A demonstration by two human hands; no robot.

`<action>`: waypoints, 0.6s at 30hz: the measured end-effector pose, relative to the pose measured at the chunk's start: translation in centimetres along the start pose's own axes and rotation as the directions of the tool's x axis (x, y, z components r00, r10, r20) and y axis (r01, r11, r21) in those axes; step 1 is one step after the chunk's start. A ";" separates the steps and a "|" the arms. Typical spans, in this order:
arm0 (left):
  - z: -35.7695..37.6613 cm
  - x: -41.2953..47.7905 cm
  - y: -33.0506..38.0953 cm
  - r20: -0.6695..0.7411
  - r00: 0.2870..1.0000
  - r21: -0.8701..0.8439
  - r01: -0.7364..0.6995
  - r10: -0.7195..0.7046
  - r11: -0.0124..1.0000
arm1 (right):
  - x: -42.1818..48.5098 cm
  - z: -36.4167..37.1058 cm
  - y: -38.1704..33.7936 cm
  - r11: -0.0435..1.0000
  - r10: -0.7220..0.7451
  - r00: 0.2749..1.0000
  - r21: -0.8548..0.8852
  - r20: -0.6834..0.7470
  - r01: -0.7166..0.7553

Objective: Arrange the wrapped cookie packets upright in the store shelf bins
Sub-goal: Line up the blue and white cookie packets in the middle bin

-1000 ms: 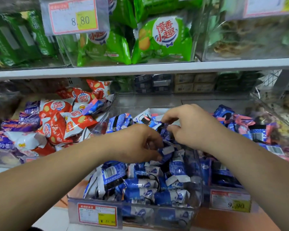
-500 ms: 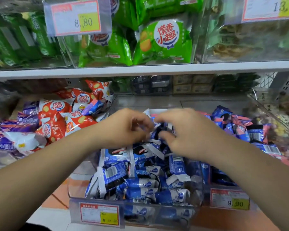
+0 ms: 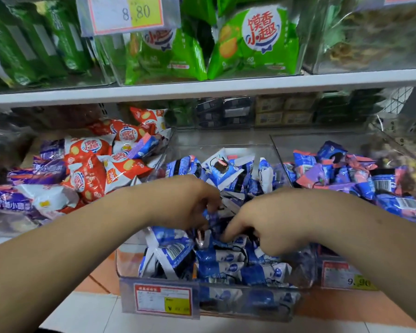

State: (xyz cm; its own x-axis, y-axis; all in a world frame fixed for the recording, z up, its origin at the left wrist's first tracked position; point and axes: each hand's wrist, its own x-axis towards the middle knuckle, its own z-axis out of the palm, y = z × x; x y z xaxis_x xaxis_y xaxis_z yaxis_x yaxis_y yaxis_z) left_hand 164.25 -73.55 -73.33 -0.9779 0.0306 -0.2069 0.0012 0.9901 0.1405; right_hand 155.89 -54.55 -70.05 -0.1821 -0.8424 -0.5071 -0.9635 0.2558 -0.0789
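A clear plastic bin (image 3: 269,149) in the middle of the lower shelf holds several blue-and-white wrapped cookie packets (image 3: 221,260). Both my hands are down in its middle. My left hand (image 3: 187,203) has its fingers curled round packets at the centre of the pile. My right hand (image 3: 271,224) curls its fingers down into the packets too, its forefinger pressing on one. The fingertips of both hands are partly hidden among the wrappers. Packets at the back of the bin (image 3: 226,169) stand more or less upright; those at the front lie flat.
A bin of red and purple packets (image 3: 91,162) sits to the left, a bin of blue and pink packets (image 3: 346,171) to the right. Green bags (image 3: 252,44) fill the shelf above. Price tags (image 3: 163,301) hang on the bin fronts. Tiled floor shows below.
Both hands have come down and toward me, from the back of the pile into its middle. The camera has tilted slightly.
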 end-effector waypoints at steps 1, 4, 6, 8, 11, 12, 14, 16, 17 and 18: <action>-0.3 0.3 0.2 -0.024 1.000 0.038 0.013 -0.012 0.999 | -0.1 0.0 0.0 1.000 -0.006 1.000 -0.002 0.007 0.006; -0.4 1.1 0.8 -0.005 1.000 0.069 0.017 -0.017 0.997 | -0.3 0.0 0.1 1.000 -0.013 1.000 -0.020 0.002 0.013; 0.1 1.3 0.9 0.000 0.999 0.109 0.042 -0.042 0.993 | -0.5 0.0 0.3 1.000 -0.006 1.000 -0.023 -0.018 0.005; 0.7 1.4 1.0 -0.040 0.998 0.171 0.055 -0.049 0.984 | -0.3 0.3 0.4 1.000 0.009 0.996 0.013 -0.093 -0.008; -0.2 0.9 1.2 -0.051 0.993 0.074 0.106 -0.102 0.992 | 0.6 1.0 1.6 0.982 0.087 0.907 0.188 -0.413 -0.009; -1.0 0.6 1.4 -0.043 0.991 0.022 0.128 -0.127 0.991 | 0.8 1.1 2.3 0.973 0.123 0.839 0.233 -0.531 0.005; -2.6 -0.1 1.7 -0.046 0.989 -0.154 0.131 -0.139 0.979 | 0.6 1.1 3.6 0.957 0.192 0.697 0.290 -0.691 0.024; -3.6 -0.4 2.4 -0.061 0.990 -0.405 0.094 -0.129 0.909 | 0.2 1.0 4.6 0.938 0.249 0.597 0.343 -0.763 0.047; -3.7 -0.2 2.9 -0.075 0.989 -0.515 0.073 -0.129 0.854 | 0.0 1.1 4.9 0.931 0.270 0.557 0.360 -0.786 0.057; -3.5 0.2 3.6 -0.093 0.987 -0.592 0.052 -0.132 0.804 | -0.1 1.2 5.1 0.924 0.292 0.524 0.378 -0.800 0.061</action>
State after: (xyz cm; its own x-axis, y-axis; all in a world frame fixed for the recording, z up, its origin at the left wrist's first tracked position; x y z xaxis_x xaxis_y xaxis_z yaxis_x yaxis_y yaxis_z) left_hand 163.35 -70.49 -69.48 -0.9847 -0.1134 -0.1327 -0.1735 0.7169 0.6752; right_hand 151.20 -52.63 -71.44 -0.5340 -0.7459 0.3981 -0.8273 0.3640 -0.4279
